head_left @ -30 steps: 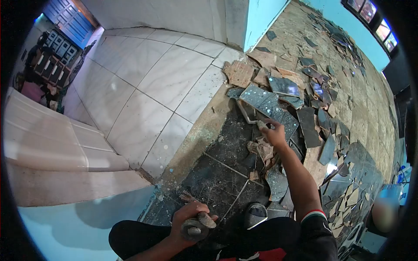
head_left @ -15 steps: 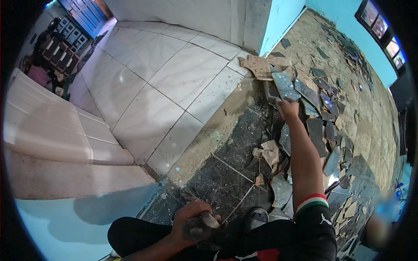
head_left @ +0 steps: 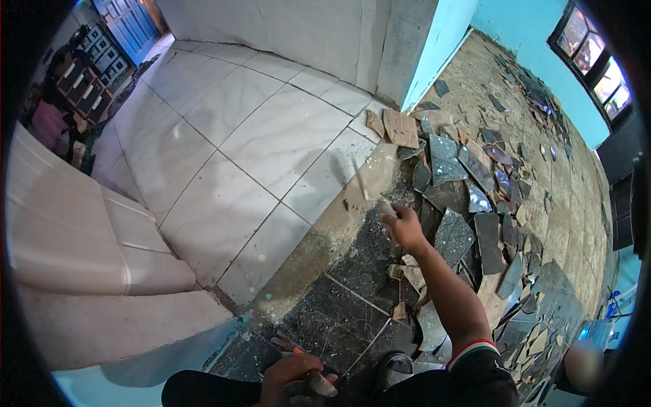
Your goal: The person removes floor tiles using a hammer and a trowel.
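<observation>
My right hand is closed around the pale handle of a hand tool, whose thin bent metal part reaches over the bare strip between white and dark tiles. Low in the view, my left hand is wrapped round a tool with a thick, worn metal end; part of it is cut off by the frame edge. Dark floor tiles lie between my hands. Broken tile pieces are heaped beside my right forearm.
White tiles cover the floor at left, beside a white moulded ledge. A blue wall corner stands ahead. More rubble spreads right, near a person's blurred head. A drawer unit stands far left.
My right hand has moved left and down from the broken pieces, and the tool in it now shows over the bare strip. My left hand appears slightly lower. The whole view has shifted.
</observation>
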Available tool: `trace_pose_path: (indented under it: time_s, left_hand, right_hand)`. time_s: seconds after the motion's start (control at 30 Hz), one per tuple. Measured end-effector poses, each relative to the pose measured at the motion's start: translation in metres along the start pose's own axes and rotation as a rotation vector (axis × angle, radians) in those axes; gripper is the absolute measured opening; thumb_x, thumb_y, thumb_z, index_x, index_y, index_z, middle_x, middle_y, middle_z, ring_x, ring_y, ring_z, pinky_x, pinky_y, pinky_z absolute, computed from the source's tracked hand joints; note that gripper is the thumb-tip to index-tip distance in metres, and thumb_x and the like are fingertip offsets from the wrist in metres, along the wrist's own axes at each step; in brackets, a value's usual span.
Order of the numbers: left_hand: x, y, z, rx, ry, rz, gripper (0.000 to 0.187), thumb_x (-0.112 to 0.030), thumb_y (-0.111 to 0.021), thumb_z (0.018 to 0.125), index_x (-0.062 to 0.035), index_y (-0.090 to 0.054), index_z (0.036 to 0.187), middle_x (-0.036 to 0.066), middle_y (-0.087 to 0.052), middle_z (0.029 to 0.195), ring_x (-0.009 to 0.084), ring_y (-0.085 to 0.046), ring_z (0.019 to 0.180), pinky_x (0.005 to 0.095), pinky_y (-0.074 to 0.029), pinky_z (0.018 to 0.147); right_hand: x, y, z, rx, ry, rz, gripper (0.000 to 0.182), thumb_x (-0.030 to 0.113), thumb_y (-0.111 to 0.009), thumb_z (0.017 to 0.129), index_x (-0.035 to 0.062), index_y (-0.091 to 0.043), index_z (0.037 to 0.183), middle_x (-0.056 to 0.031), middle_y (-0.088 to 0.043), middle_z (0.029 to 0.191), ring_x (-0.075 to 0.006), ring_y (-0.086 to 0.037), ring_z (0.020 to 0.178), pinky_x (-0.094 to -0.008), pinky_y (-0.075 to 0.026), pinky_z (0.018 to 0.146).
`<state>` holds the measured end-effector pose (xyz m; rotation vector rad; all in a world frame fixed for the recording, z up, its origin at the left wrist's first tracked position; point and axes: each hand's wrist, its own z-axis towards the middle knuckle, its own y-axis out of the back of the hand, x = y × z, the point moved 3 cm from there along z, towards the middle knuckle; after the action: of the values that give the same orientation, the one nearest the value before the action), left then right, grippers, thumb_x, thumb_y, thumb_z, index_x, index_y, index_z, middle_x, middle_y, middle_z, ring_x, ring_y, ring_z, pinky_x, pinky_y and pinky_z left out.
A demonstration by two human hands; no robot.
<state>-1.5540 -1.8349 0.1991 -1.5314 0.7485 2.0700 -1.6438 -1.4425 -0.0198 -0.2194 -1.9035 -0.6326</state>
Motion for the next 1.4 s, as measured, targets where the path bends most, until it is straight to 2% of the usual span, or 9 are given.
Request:
trace_pose_path:
  time_s: [0.23, 0.43, 0.6, 0.8, 0.93, 0.97, 1.07, 1.1, 1.4]
  left_hand:
    - [0.019, -0.009, 0.003, 0.148, 0.084, -0.084, 0.035, -0.012, -0.065, 0.102, 0.0064, -0.058, 0.131, 0.008, -0.070, 0.098, 0.0158, -0.067, 0.081, 0.0331, -0.057, 0.077]
    - [0.031, -0.026, -0.009, 0.076, 0.168, 0.041, 0.032, -0.017, -0.071, 0.099, 0.0044, -0.061, 0.122, 0.009, -0.068, 0.092, 0.0160, -0.065, 0.076, 0.0335, -0.056, 0.073]
    - [0.011, -0.038, 0.015, 0.114, 0.140, 0.142, 0.033, -0.010, -0.072, 0.097, 0.0009, -0.062, 0.126, 0.008, -0.066, 0.093, 0.0151, -0.064, 0.075, 0.0321, -0.057, 0.076]
    - [0.017, -0.050, 0.007, 0.069, 0.260, -0.154, 0.032, -0.002, -0.072, 0.095, 0.0001, -0.062, 0.125, 0.006, -0.061, 0.091, 0.0140, -0.058, 0.075, 0.0309, -0.053, 0.073]
    - [0.014, -0.070, 0.020, 0.045, 0.240, -0.113, 0.027, 0.000, -0.071, 0.095, -0.0001, -0.063, 0.121, 0.006, -0.061, 0.090, 0.0148, -0.059, 0.076, 0.0309, -0.051, 0.070]
    - [0.015, -0.072, 0.019, 0.079, 0.219, -0.070, 0.023, -0.001, -0.070, 0.095, -0.0005, -0.063, 0.118, 0.007, -0.062, 0.090, 0.0158, -0.059, 0.076, 0.0318, -0.051, 0.070]
    - [0.014, -0.077, 0.026, 0.138, 0.161, 0.015, 0.013, -0.007, -0.069, 0.098, -0.0017, -0.064, 0.109, 0.008, -0.062, 0.092, 0.0189, -0.061, 0.076, 0.0347, -0.051, 0.070]
    - [0.010, -0.084, 0.037, 0.131, 0.154, 0.008, 0.012, -0.011, -0.068, 0.099, -0.0020, -0.064, 0.105, 0.008, -0.062, 0.092, 0.0198, -0.061, 0.075, 0.0358, -0.051, 0.069]
    - [0.022, -0.106, 0.070, 0.082, 0.401, -0.103, 0.023, -0.008, -0.083, 0.085, -0.0049, -0.065, 0.101, 0.007, -0.068, 0.091, 0.0202, -0.068, 0.086, 0.0380, -0.056, 0.082]
  right_hand:
    - [0.009, -0.016, 0.123, 0.136, 0.065, -0.013, 0.067, 0.032, -0.070, 0.094, -0.0099, -0.052, 0.143, -0.0257, -0.073, 0.105, -0.0252, -0.072, 0.069, -0.0397, -0.057, 0.070]
    - [-0.003, 0.080, 0.179, -0.083, 0.178, -0.941, 0.051, 0.032, -0.063, 0.094, -0.0013, -0.059, 0.132, -0.0257, -0.072, 0.111, -0.0426, -0.071, 0.101, -0.0528, -0.057, 0.087]
    - [-0.040, 0.203, 0.182, -0.089, 0.142, -1.476, 0.029, 0.022, -0.061, 0.094, 0.0007, -0.071, 0.111, -0.0244, -0.071, 0.115, -0.0375, -0.073, 0.097, -0.0471, -0.060, 0.082]
    - [-0.036, 0.391, 0.119, -0.896, -0.113, -0.723, 0.041, 0.029, -0.058, 0.095, -0.0013, -0.065, 0.121, -0.0299, -0.071, 0.110, -0.0439, -0.070, 0.099, -0.0503, -0.056, 0.083]
    - [0.029, 0.336, 0.051, -0.553, 0.006, -0.956, 0.041, 0.025, -0.059, 0.096, 0.0000, -0.060, 0.129, -0.0303, -0.070, 0.109, -0.0417, -0.071, 0.091, -0.0502, -0.055, 0.082]
    - [-0.041, 0.346, 0.080, -0.343, 0.483, -1.132, 0.041, 0.023, -0.059, 0.097, 0.0014, -0.059, 0.131, -0.0288, -0.070, 0.102, -0.0415, -0.071, 0.088, -0.0513, -0.055, 0.078]
    - [0.004, 0.237, -0.002, -0.188, 0.023, -0.861, 0.059, 0.034, -0.062, 0.098, 0.0041, -0.049, 0.147, -0.0287, -0.070, 0.110, -0.0470, -0.070, 0.099, -0.0526, -0.055, 0.083]
    - [-0.020, 0.217, -0.012, -0.097, 0.225, -0.790, 0.062, 0.041, -0.063, 0.097, 0.0048, -0.050, 0.147, -0.0290, -0.071, 0.104, -0.0478, -0.069, 0.097, -0.0533, -0.055, 0.084]
    - [-0.046, 0.165, -0.096, 0.208, -0.127, -0.600, 0.061, 0.039, -0.069, 0.094, -0.0012, -0.057, 0.137, -0.0313, -0.069, 0.113, -0.0463, -0.068, 0.106, -0.0507, -0.053, 0.092]
